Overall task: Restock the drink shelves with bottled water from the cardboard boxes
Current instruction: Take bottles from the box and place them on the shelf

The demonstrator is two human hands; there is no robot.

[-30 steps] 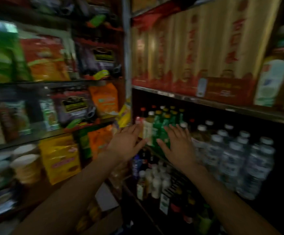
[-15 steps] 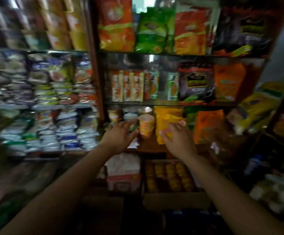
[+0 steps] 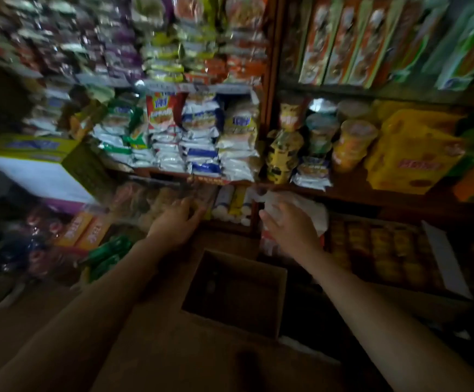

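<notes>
Across the upper frame, blurred shelves packed with snack packets. At lower centre, open cardboard box, dark inside, contents impossible to tell; no bottled water discernible. At right centre, yellow carton, beside cup noodles. Just above the box, left hand and right hand, both reaching forward with fingers loose and spread, holding nothing.

Head-worn view — forward, down

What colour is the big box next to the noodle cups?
Yellow box, seen in the head view.
</notes>
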